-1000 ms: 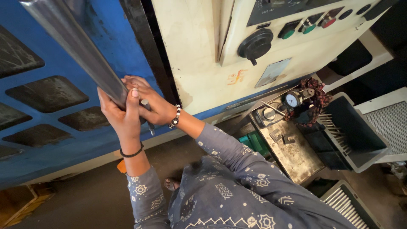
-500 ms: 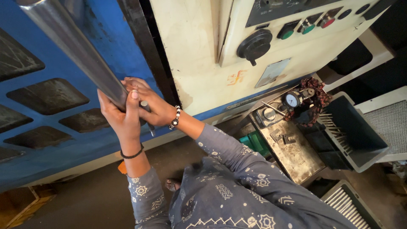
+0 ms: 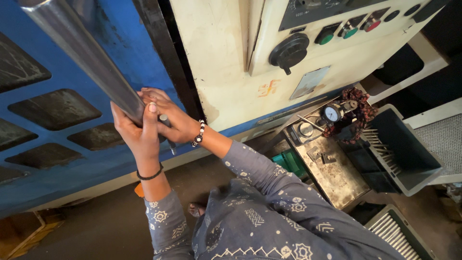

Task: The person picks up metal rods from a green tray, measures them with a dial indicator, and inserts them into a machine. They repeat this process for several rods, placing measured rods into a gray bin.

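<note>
Gripping a steel bar at the side of a blue machine

Looking down from the head camera, the scene starts at far left with the blue machine panel (image 3: 72,144), a painted metal wall with dark recessed pockets. A long grey steel bar (image 3: 82,53) runs from the top left corner down towards the middle, slanting across that panel.

The bar's lower end is held in both hands. The left hand (image 3: 137,137), with a thin dark band at the wrist, is wrapped around the bar from below, fingers clenched on it. The right hand (image 3: 168,120), wearing a beaded bracelet, is cupped over the same end from the right, fingers curled around the bar and a short dark rod (image 3: 166,132) that pokes out beneath the grip. Whether that rod is joined to the bar cannot be told.

As a judgement, the work is mid-way: the bar is firmly in hand and set against the machine, yet its end is hidden by the hands, so seating or release is not visible.

Further right stands a cream control cabinet (image 3: 231,72) with a black rotary switch (image 3: 288,50) and green and red push buttons (image 3: 349,30). Nearer, at right, a round pressure gauge (image 3: 331,114) sits above a worn metal plate, and a grey bin (image 3: 399,149) holds thin metal pins.
</note>
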`<state>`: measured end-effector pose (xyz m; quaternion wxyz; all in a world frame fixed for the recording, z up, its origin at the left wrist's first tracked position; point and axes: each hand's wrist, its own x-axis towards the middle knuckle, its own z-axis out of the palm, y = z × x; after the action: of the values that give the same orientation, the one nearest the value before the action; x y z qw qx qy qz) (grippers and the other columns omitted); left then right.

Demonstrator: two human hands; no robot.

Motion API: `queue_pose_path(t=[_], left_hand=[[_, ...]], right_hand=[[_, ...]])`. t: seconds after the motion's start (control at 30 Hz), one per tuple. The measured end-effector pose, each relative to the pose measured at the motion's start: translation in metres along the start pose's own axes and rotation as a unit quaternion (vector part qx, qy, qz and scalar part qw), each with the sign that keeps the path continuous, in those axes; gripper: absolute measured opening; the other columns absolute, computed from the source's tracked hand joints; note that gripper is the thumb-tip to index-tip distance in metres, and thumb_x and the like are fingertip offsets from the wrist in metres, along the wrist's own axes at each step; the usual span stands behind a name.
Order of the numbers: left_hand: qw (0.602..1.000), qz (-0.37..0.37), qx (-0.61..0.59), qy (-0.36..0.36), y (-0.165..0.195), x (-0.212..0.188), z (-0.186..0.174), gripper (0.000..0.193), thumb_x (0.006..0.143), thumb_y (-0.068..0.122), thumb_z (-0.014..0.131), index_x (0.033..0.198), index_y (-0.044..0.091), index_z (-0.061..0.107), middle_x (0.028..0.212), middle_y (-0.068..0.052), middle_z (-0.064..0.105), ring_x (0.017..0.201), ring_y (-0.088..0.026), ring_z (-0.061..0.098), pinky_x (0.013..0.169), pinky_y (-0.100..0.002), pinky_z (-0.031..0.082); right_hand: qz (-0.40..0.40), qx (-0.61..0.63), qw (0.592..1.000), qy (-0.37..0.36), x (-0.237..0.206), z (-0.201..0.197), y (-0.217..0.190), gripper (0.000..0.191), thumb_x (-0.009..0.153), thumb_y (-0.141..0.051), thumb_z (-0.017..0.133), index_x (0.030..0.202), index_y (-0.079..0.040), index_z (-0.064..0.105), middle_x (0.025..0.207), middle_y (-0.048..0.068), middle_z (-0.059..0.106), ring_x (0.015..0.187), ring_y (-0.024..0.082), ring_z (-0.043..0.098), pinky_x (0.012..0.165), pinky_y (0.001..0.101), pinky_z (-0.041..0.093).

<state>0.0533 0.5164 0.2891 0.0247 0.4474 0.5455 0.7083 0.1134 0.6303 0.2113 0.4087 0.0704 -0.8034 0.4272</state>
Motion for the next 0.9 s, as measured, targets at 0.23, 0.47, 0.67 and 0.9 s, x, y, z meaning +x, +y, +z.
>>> queue_pose_path(t=[0.23, 0.47, 0.67, 0.9], left_hand=[[1.0, 0.004, 0.025, 0.001, -0.0009, 0.0005, -0.0009, 0.038, 0.102, 0.019, 0.072, 0.13, -0.001, 0.057, 0.121, -0.01, 0.061, 0.11, -0.02, 0.061, 0.107, -0.039, 0.051], [1.0, 0.004, 0.029, 0.0, -0.0042, -0.0001, -0.0022, 0.037, 0.101, 0.02, 0.072, 0.129, -0.001, 0.057, 0.12, -0.009, 0.061, 0.112, -0.021, 0.061, 0.105, -0.038, 0.051], [1.0, 0.008, 0.015, -0.001, -0.0037, -0.0005, -0.0023, 0.037, 0.102, 0.019, 0.072, 0.13, -0.001, 0.057, 0.122, -0.009, 0.062, 0.11, -0.02, 0.061, 0.104, -0.037, 0.051], [1.0, -0.001, 0.009, 0.003, -0.0021, -0.0008, -0.0016, 0.037, 0.101, 0.019, 0.073, 0.128, -0.001, 0.057, 0.119, -0.009, 0.061, 0.112, -0.02, 0.061, 0.105, -0.039, 0.051]], right_hand=[[0.001, -0.001, 1.0, -0.004, 0.0004, -0.0017, -0.0012, 0.063, 0.106, -0.038, 0.056, 0.157, -0.004, 0.041, 0.166, 0.014, 0.039, 0.156, 0.034, 0.031, 0.133, 0.0466, 0.022], [-0.004, -0.002, 1.0, -0.004, 0.0012, -0.0018, -0.0022, 0.063, 0.105, -0.038, 0.057, 0.157, -0.005, 0.042, 0.165, 0.014, 0.04, 0.155, 0.033, 0.032, 0.133, 0.0463, 0.021], [0.001, -0.006, 1.0, -0.011, 0.0029, -0.0021, -0.0045, 0.064, 0.106, -0.041, 0.054, 0.156, -0.003, 0.042, 0.165, 0.014, 0.041, 0.155, 0.034, 0.032, 0.133, 0.0468, 0.021], [0.004, -0.01, 1.0, -0.008, 0.003, -0.0018, -0.0055, 0.064, 0.107, -0.042, 0.053, 0.157, -0.003, 0.041, 0.165, 0.015, 0.04, 0.155, 0.035, 0.032, 0.133, 0.0468, 0.022]])
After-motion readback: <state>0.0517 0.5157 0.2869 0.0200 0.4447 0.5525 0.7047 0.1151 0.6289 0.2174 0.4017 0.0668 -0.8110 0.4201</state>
